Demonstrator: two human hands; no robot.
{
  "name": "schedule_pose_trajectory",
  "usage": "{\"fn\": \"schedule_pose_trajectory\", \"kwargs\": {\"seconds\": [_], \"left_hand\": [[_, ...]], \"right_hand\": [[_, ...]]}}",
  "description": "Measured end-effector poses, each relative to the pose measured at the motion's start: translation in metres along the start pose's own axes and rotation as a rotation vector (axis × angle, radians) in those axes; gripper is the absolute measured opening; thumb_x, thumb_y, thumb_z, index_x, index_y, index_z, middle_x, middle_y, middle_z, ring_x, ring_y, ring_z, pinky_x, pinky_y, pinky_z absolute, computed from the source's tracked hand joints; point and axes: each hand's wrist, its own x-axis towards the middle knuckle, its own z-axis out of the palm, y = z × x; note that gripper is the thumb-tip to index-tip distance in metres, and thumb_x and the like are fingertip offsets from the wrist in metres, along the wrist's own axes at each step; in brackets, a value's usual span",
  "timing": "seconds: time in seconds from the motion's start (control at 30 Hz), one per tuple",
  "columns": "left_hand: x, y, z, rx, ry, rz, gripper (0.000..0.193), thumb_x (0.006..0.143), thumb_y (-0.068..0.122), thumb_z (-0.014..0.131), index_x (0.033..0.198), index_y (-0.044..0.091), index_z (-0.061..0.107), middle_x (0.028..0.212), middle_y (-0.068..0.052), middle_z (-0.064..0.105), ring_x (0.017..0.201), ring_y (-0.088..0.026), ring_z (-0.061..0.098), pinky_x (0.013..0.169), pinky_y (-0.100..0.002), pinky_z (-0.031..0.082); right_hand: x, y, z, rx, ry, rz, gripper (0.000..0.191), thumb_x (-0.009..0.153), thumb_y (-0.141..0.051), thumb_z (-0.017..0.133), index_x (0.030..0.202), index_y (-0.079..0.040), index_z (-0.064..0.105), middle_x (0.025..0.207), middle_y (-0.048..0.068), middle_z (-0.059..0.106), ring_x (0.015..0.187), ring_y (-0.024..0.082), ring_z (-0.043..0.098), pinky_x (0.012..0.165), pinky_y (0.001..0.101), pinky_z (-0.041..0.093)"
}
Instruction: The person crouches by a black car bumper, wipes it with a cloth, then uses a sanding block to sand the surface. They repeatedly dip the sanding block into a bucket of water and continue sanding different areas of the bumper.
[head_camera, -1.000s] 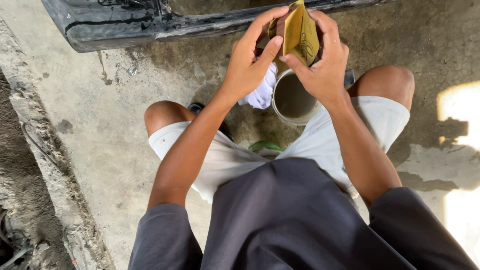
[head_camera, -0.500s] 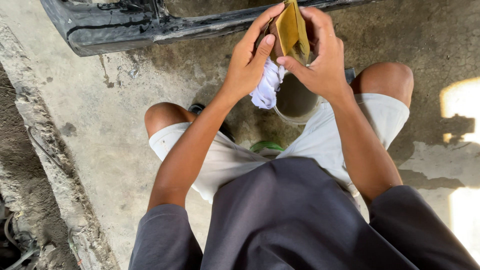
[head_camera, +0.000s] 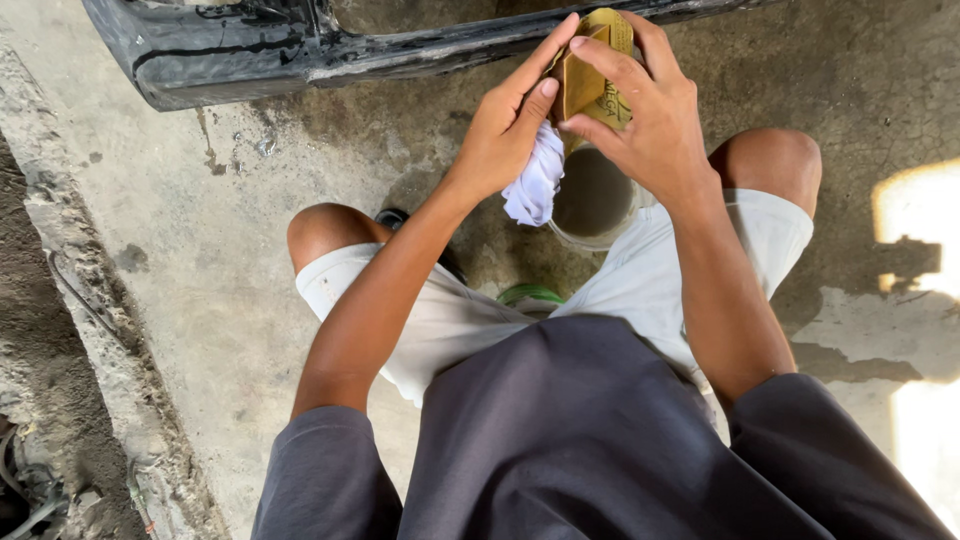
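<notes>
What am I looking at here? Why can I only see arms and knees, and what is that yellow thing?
The camera sits on a person's head and looks straight down, so you see what they see: their own dark shirt, pale shorts, two bent knees and two bare arms. No robot here, just hands. The person is crouching on a grey concrete floor. The left hand and the right hand are raised together and both grip a folded yellow-brown sheet, which looks like sandpaper. A white cloth hangs down from the left hand. Under the hands, between the knees, stands a round container with murky water in it. At the top runs a long, dark, scuffed panel, perhaps part of a car. Something green peeks out by the shorts; I cannot tell what it is.
</notes>
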Motion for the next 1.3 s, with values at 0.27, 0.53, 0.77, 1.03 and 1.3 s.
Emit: {"fn": "schedule_pose_trajectory", "kwargs": {"seconds": [0.27, 0.53, 0.77, 1.03, 1.3], "left_hand": [[0.000, 0.007, -0.002, -0.014, -0.027, 0.021, 0.041, 0.126, 0.017, 0.039, 0.165, 0.016, 0.027, 0.170, -0.003, 0.036, 0.156, -0.017, 0.040, 0.131, -0.029, 0.034], [0.002, 0.007, -0.004, 0.133, -0.009, -0.025, 0.046, 0.121, 0.024, 0.041, 0.165, 0.013, 0.032, 0.158, -0.014, 0.058, 0.147, -0.025, 0.057, 0.121, -0.034, 0.045], [0.004, 0.008, -0.006, 0.143, -0.005, -0.087, 0.037, 0.117, 0.028, 0.041, 0.143, 0.005, 0.054, 0.113, -0.016, 0.076, 0.100, -0.022, 0.072, 0.093, -0.035, 0.056], [0.005, 0.012, -0.006, 0.156, -0.022, -0.073, 0.036, 0.117, 0.030, 0.041, 0.135, 0.003, 0.056, 0.105, -0.017, 0.074, 0.094, -0.022, 0.068, 0.090, -0.035, 0.055], [0.007, 0.013, -0.009, 0.217, -0.020, -0.104, 0.032, 0.115, 0.029, 0.044, 0.112, 0.001, 0.059, 0.081, -0.014, 0.062, 0.074, -0.019, 0.052, 0.072, -0.036, 0.051]], "right_hand": [[-0.002, 0.002, 0.005, -0.001, 0.074, -0.033, 0.066, 0.087, -0.020, 0.098, 0.142, -0.018, 0.061, 0.153, 0.016, 0.046, 0.133, 0.035, 0.061, 0.106, 0.0402, 0.058], [-0.007, 0.009, 0.010, -0.111, 0.084, -0.052, 0.068, 0.086, -0.028, 0.099, 0.143, -0.021, 0.063, 0.156, 0.016, 0.035, 0.144, 0.038, 0.044, 0.116, 0.0487, 0.048], [-0.010, 0.013, 0.013, -0.116, 0.107, -0.047, 0.068, 0.083, -0.030, 0.094, 0.143, -0.022, 0.063, 0.157, 0.016, 0.032, 0.146, 0.038, 0.039, 0.118, 0.0499, 0.046], [-0.013, 0.013, 0.017, -0.120, 0.112, -0.023, 0.069, 0.082, -0.030, 0.094, 0.143, -0.024, 0.063, 0.159, 0.016, 0.029, 0.147, 0.037, 0.039, 0.116, 0.0487, 0.044], [-0.008, 0.011, 0.016, -0.079, 0.090, -0.019, 0.068, 0.084, -0.026, 0.097, 0.143, -0.023, 0.062, 0.163, 0.015, 0.028, 0.151, 0.038, 0.040, 0.114, 0.0455, 0.049]]}}
